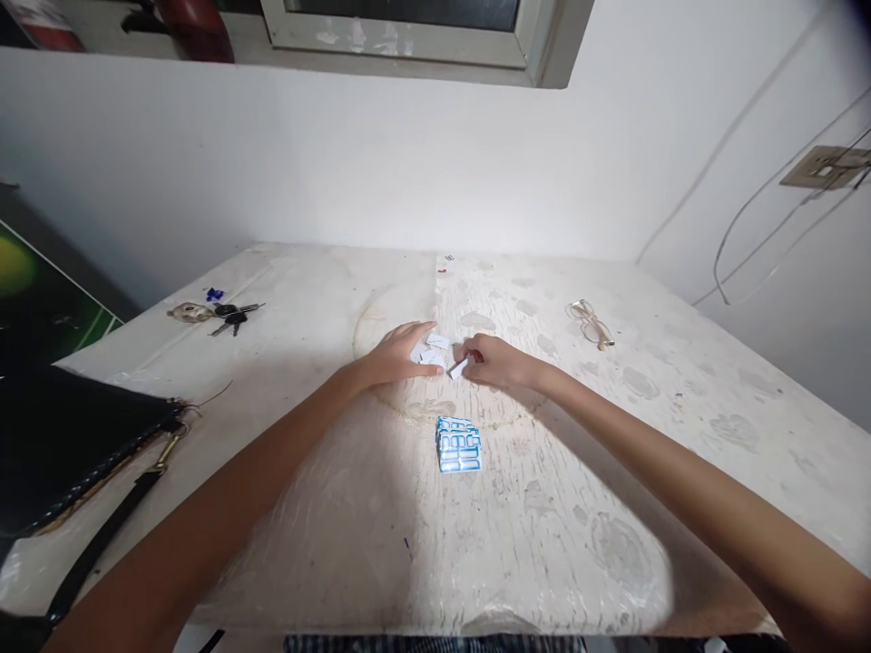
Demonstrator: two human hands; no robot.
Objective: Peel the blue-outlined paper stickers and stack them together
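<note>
Several small white paper slips (437,341) lie in a loose pile at the middle of the table. My left hand (396,355) rests around the pile's left side, thumb and fingers apart, touching or very close to the slips. On the right, my right hand (500,361) has its fingers closed on a small white slip (459,368), held tilted beside the pile. Nearer to me lies a slightly fanned stack of blue-and-white labels (460,446). What is printed on the slips is too small to read.
A bunch of keys (231,314) and a small blue scrap (214,294) lie at the left on the table (517,553). Eyeglasses (591,324) rest at the right. A black bag (82,444) with a strap covers the left edge. Cables hang from a wall socket (825,168).
</note>
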